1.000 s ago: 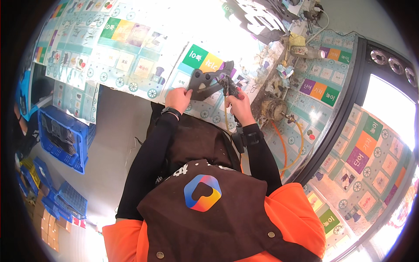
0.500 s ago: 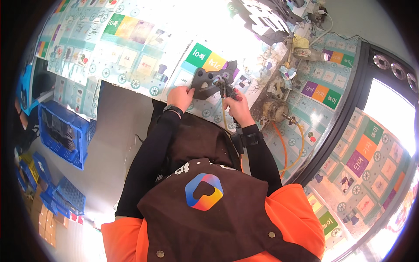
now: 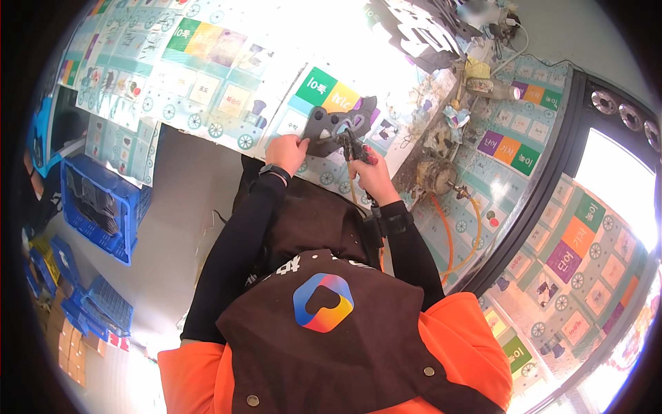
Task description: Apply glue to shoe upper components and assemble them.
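Note:
My left hand (image 3: 287,153) pinches the near left edge of a dark grey moulded piece (image 3: 318,125) with rounded holes and pointed ends. The piece is over the printed sheet at the front of the table. In my right hand (image 3: 374,178) is a dark, crusted spray gun (image 3: 353,146) with a red part by the fingers. Its front end reaches over the right half of the grey piece, hiding some of it. Whether the gun touches the piece, I cannot tell. A thin yellowish hose runs down beside my right hand.
A crusted round pot (image 3: 436,172) with orange and yellow hoses (image 3: 477,228) stands to the right. Beyond it lie a plastic bottle (image 3: 491,88) and stained scraps. Dark pieces (image 3: 417,34) are heaped at the back. A blue crate (image 3: 103,214) holds dark parts at left.
My right hand and the spray gun have shifted slightly left, with the gun's front now lower over the grey piece. My left hand stays in place on the piece.

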`<state>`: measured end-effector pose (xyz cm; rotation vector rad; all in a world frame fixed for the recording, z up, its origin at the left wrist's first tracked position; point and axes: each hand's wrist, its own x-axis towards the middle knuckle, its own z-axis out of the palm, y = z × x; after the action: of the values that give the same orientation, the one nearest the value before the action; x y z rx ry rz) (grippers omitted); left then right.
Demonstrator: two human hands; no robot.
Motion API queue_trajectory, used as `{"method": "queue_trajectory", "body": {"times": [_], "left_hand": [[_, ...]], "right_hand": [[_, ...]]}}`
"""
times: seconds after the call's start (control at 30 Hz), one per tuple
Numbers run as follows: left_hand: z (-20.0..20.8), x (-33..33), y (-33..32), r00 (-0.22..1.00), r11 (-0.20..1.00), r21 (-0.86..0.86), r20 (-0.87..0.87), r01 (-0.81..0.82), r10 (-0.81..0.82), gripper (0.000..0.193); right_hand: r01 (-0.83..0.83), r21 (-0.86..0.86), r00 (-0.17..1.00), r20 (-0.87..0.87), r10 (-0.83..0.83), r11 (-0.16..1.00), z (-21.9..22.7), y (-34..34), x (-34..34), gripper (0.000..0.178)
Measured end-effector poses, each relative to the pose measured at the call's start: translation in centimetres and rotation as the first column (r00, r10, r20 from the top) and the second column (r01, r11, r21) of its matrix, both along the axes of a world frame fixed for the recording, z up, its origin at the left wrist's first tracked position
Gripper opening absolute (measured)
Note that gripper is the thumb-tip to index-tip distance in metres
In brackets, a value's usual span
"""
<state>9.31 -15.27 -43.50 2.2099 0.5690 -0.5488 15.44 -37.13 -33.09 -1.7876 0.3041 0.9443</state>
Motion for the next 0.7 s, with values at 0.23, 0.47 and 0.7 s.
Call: {"method": "queue_trajectory", "body": {"times": [0.23,0.47,0.7], "left_hand": [[-0.4,-0.3,-0.1,0.999,1.000,0.012,0.049,-0.014,0.013,0.041],[-0.4,-0.3,-0.2,0.998,0.999,0.008,0.041,-0.039,0.038,0.041],[-0.2,-0.2,-0.1,1.000,1.000,-0.004,0.000,-0.024,0.024,0.038]], "right_hand": [[-0.024,-0.016,1.000,-0.002,0.024,1.000,0.6,0.9,0.5,0.011],[-0.026,-0.002,1.000,-0.008,0.026,1.000,1.1,1.7,0.6,0.011],[-0.051,0.027,0.998,0.023,0.051,0.998,0.8,1.9,0.3,0.018]]}}
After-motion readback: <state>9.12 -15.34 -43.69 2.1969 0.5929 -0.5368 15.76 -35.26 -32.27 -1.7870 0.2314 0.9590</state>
